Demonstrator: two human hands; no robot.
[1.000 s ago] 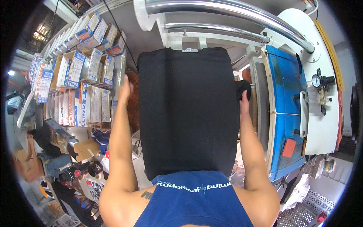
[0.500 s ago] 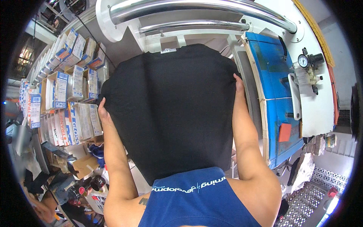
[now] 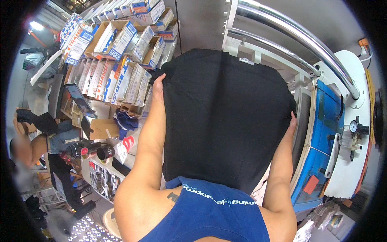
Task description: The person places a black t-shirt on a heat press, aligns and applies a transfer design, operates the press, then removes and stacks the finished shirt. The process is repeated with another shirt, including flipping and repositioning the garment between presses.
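Observation:
A black T-shirt [image 3: 225, 121] is spread wide in front of me, its collar end away from me and a small white label at the neck. My left hand [image 3: 159, 85] grips its left side near the sleeve, thumb on top and the other fingers hidden beneath the cloth. At the opposite side, lower down, my right hand [image 3: 292, 122] holds the right edge in the same way. The near end of the shirt reaches my blue top. Much of what lies under the cloth is hidden by it.
A machine with chrome bars [image 3: 298, 34] stands beyond the shirt. To the right are a blue panel [image 3: 322, 133] and a pressure gauge [image 3: 353, 126]. Shelved cardboard boxes [image 3: 121, 38] crowd the left. Another person [image 3: 38, 149], a laptop [image 3: 80, 101] and black mugs [image 3: 105, 152] are farther left.
My view has turned left, so machine and shirt appear farther right and more of the left side shows. Both hands still hold the shirt, now tilted, with the left hand farther forward.

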